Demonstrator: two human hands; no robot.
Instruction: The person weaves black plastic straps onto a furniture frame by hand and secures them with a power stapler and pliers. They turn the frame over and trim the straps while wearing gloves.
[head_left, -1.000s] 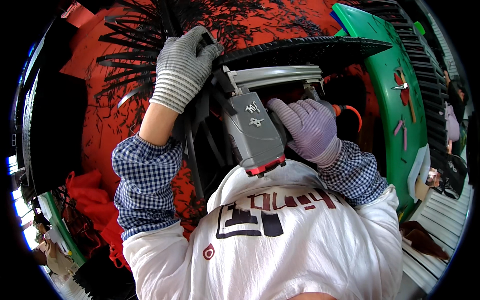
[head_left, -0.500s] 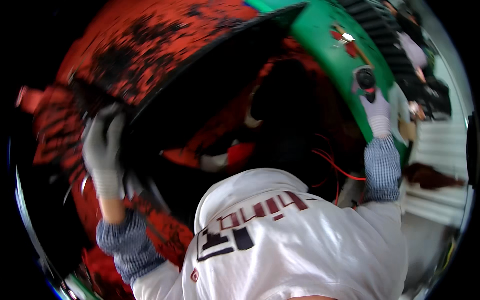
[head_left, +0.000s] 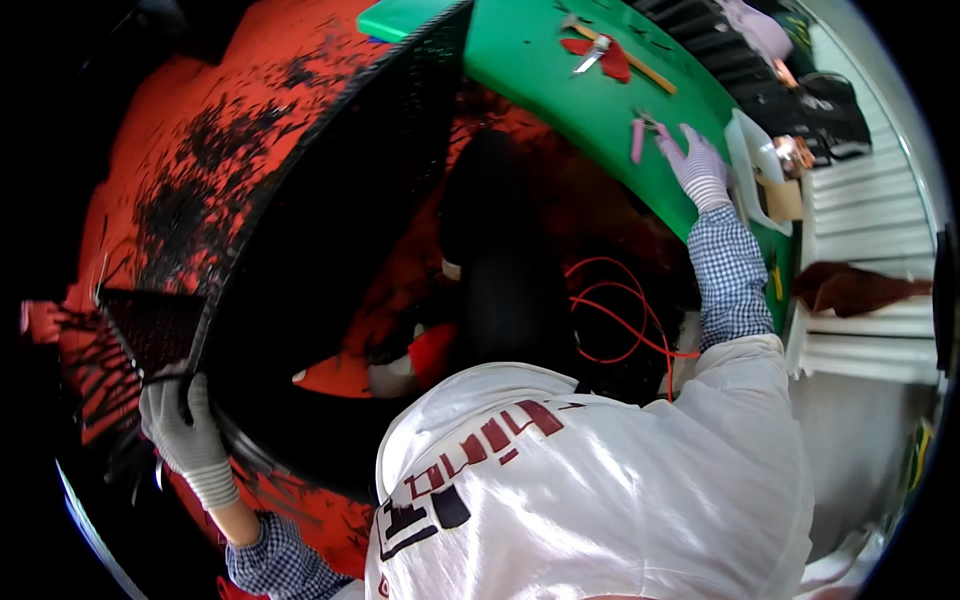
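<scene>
Pink-handled pliers (head_left: 638,138) lie on the green worktop (head_left: 560,80) at approx 1 o'clock in the head view, just beside the right hand (head_left: 697,165). R hand, in a pale glove, is spread flat w/ fingers open, resting on the worktop, gripping nothing; fingertips near the plier handles, can't tell if they touch. Blue-checked sleeve (head_left: 728,270) runs back from it toward 4 o'clock.

Left hand (head_left: 183,425), grey knit glove, sits at approx 8 o'clock, clenched on the rim of a large black curved panel (head_left: 330,230) w/ a ribbed edge; the panel sweeps up from that hand to 12 o'clock. Floor around it is red w/ black scraps (head_left: 190,190) strewn over it.

Other bits on the worktop: small knife on a red scrap (head_left: 600,55) at approx 12–1 o'clock, a wooden stick just beside it. White plastic tray (head_left: 752,165) just right of the R hand, at the worktop's edge. Red wire loops (head_left: 620,320) hang near centre, below the worktop's curve. White apron w/ dark lettering (head_left: 600,480) fills 5–6 o'clock.
</scene>
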